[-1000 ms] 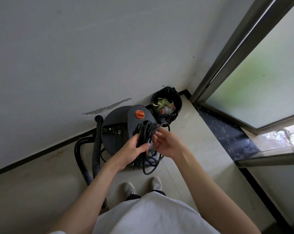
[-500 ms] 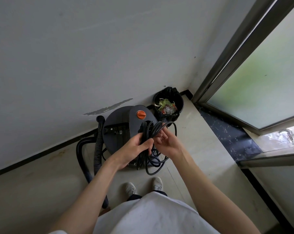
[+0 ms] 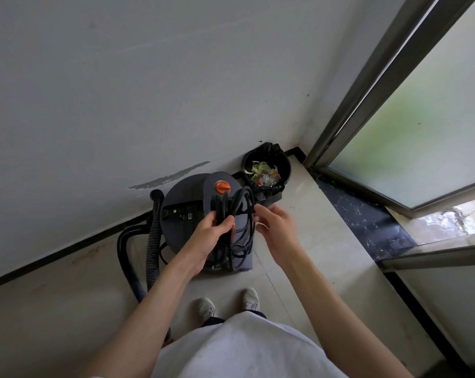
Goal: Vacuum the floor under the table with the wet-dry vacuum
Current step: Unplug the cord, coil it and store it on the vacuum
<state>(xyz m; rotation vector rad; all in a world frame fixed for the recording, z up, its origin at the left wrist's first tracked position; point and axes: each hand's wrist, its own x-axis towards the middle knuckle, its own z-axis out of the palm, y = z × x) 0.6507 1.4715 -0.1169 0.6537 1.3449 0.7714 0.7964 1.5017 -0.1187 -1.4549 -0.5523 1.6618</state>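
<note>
Left hand (image 3: 211,236) fingers grip the coiled black power cord (image 3: 232,222) above the round grey wet-dry vacuum (image 3: 184,211); right hand (image 3: 274,227), formerly touching the coil, now pinches one strand, drawn slightly rightward

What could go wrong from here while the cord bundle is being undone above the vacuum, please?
1. The left hand grips many loops of the black cord at once while the right hand pinches one strand; pulling it could knot the rest.
2. Loops hang low over the vacuum and could snag on it.
3. The open bin of scraps stands right beside; a swinging cord or a tug could tip it.
</note>
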